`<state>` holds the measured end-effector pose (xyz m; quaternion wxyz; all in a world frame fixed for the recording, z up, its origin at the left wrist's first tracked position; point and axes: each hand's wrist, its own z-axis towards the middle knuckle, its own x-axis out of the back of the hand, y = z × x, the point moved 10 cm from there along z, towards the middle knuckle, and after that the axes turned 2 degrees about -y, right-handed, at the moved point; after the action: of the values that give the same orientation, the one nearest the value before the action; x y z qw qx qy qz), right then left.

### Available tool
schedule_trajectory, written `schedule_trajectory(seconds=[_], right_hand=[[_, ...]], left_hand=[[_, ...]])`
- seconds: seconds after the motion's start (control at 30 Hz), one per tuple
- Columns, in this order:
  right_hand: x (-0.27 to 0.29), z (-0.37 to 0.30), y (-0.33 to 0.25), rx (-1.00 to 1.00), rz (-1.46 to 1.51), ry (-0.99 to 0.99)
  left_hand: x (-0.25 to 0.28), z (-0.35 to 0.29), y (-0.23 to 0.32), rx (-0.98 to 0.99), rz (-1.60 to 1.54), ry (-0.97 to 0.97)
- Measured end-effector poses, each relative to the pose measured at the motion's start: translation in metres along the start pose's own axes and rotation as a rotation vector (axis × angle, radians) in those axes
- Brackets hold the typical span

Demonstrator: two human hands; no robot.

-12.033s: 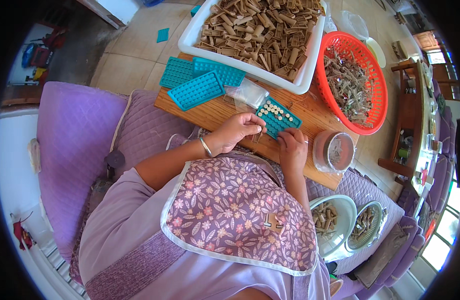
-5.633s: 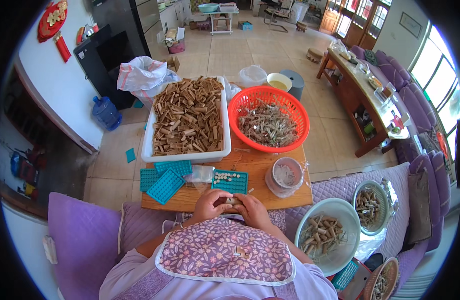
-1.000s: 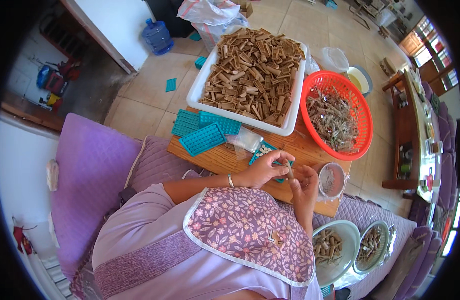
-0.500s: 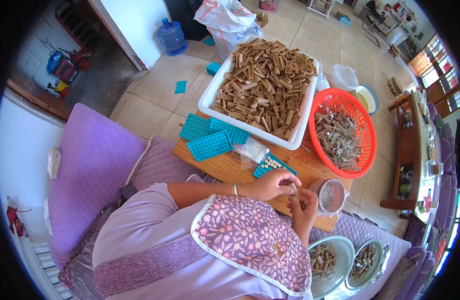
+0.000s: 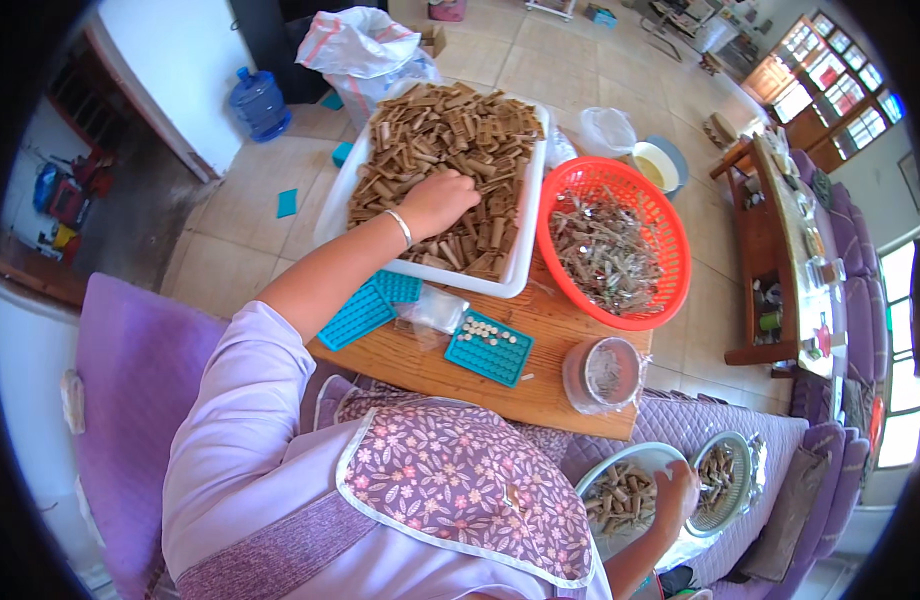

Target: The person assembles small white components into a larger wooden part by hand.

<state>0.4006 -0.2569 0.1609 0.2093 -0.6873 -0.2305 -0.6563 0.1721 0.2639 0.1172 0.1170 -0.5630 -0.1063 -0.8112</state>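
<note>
My left hand (image 5: 440, 205) reaches over the near part of a white tray (image 5: 325, 225) and touches the heaped brown pieces (image 5: 450, 125), which look like short, hollowed wooden or bamboo bits. Its fingertips are hidden against the heap, so whether they grip a piece does not show. At the lower right, my right hand (image 5: 677, 490) hangs at the rim of a pale green basin (image 5: 590, 480) holding similar brown pieces; its fingers are blurred. Between my arms, a teal moulded tray (image 5: 490, 360) with several small whitish round pieces lies on the wooden table (image 5: 420, 350).
A red basket (image 5: 685, 270) of clear, shiny slips stands right of the white tray. A plastic-wrapped round tub (image 5: 583, 378) sits at the table's right end. Beside the basin is a second green basket (image 5: 742, 480). More teal trays (image 5: 355, 320) and a clear bag (image 5: 435, 308) lie left.
My hands were together over the table's near edge, around a small piece. Now they are apart: the left has gone forward to the heap, the right down to the basin. The view has shifted.
</note>
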Motion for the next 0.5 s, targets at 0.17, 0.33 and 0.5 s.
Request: schedule_trajectory(seconds=[0.17, 0.33, 0.5], right_hand=[[0.025, 0.039, -0.097, 0.198, 0.458, 0.154], [0.055, 0.118, -0.209, 0.535, 0.561, 0.309], [0.024, 0.232, -0.248, 0.498, 0.562, 0.302]], left_hand=[[-0.001, 0.007, 0.007, -0.071, 0.112, -0.004], [0.011, -0.002, 0.001, -0.034, 0.094, -0.02], [0.091, -0.013, 0.037, 0.066, -0.046, 0.125]])
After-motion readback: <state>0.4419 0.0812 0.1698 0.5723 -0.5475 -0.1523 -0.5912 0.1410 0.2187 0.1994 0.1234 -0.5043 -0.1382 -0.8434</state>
